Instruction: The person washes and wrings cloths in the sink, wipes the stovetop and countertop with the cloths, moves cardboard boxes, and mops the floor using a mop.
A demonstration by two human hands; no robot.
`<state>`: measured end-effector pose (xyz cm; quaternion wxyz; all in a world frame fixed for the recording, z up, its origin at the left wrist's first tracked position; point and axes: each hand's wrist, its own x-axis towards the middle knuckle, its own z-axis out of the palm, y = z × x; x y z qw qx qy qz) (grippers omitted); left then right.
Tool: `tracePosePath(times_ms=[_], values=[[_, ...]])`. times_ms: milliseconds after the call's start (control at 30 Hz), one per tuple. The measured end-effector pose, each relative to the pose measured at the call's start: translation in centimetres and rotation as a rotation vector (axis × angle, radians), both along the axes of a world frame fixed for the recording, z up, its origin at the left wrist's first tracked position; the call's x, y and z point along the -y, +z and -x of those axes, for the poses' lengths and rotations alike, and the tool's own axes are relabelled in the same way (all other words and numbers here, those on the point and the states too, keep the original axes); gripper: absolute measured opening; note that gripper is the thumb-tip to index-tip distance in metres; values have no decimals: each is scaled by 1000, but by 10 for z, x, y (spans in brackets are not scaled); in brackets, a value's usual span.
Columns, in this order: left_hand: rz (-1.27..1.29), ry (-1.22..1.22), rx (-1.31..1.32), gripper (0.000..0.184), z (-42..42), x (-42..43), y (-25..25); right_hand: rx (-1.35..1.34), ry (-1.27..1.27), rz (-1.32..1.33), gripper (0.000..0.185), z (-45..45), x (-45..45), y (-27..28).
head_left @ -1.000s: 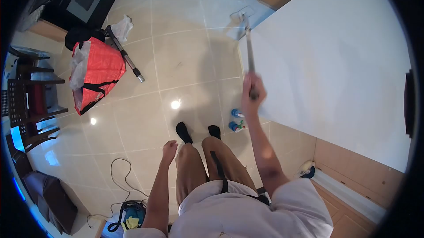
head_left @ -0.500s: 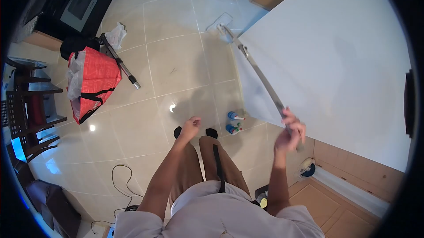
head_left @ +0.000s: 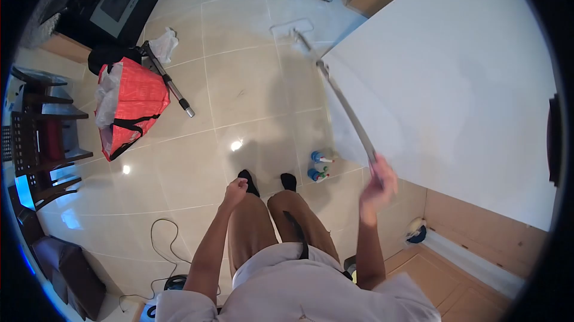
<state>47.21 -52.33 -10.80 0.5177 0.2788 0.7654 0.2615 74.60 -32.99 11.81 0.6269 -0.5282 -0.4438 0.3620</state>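
My right hand is wrapped round the upper part of a flat mop's pole. The pole slants away to the far left, and its pale rectangular mop head rests flat on the tiles beyond the white panel's corner. Above my left leg, my left hand is curled closed, with nothing visible in it. Two spray bottles with blue parts stand on the floor between the pole and my feet.
A large white panel fills the right side. On the left are a red bag, a metal tube, a white plastic bag, an oven and dark chairs. A black cable lies on the tiles behind me.
The mop head has shifted slightly left and turned. My right hand has moved left with the pole. My left hand has drawn left and back, towards my body.
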Motion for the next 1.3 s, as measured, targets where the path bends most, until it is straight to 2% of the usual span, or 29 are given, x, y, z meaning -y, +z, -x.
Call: tracePosePath(times_ms=[33,100,200,267,333,367,400,433,533,633,733,833,867,933,1000,1033,1067,1100,1133,1167,1233,1300], values=[[19,-8,-6,25,0,0,0,-60,101,-106,23,-29,23,8],[55,0,1,24,-2,-5,1,-99,124,-87,21,-51,54,34],[29,-27,-2,23,-8,-24,6,-55,137,-115,22,-51,57,14],[-127,-104,-73,21,-21,-50,6,-158,113,-197,20,-35,25,-10],[-167,-89,20,21,-37,-83,20,-41,80,-136,19,9,-16,-37],[-179,-108,34,20,-43,-100,25,-76,119,-73,19,39,-36,-50],[-191,-125,45,20,-48,-114,31,-79,67,108,21,68,-61,-58],[-195,-124,33,20,-51,-126,44,-258,136,3,19,87,-87,-78],[-212,-190,7,24,-50,-141,79,-421,-1,45,18,144,-161,-93],[-327,-87,39,22,-49,-134,84,-473,-41,98,15,176,-170,-88],[-289,-54,91,29,-43,-135,79,-381,38,152,18,154,-131,-78],[-386,-152,-289,52,-49,-158,84,-156,156,230,29,68,-53,-62],[-438,-212,-412,62,-56,-172,89,79,273,180,34,35,-19,-38],[-449,-408,-620,72,-80,-200,110,109,305,236,41,-31,37,8],[-616,-639,-554,76,-107,-213,120,177,240,152,39,-81,87,66],[-812,-646,-509,63,-123,-212,117,316,272,151,32,-99,103,107],[-1009,-653,-464,51,-142,-209,111,140,313,72,23,-109,113,137],[-1030,-725,-293,37,-165,-205,101,155,424,20,24,-146,125,156],[-1046,-795,-118,23,-183,-197,94,156,240,-29,22,-125,130,172],[-1088,-818,-141,17,-193,-182,93,156,53,-76,21,-104,134,179],[-1132,-831,-179,12,-194,-174,85,-171,385,-364,24,-192,186,112],[-1094,-922,-183,15,-175,-161,60,-139,292,-218,29,-153,208,83]])
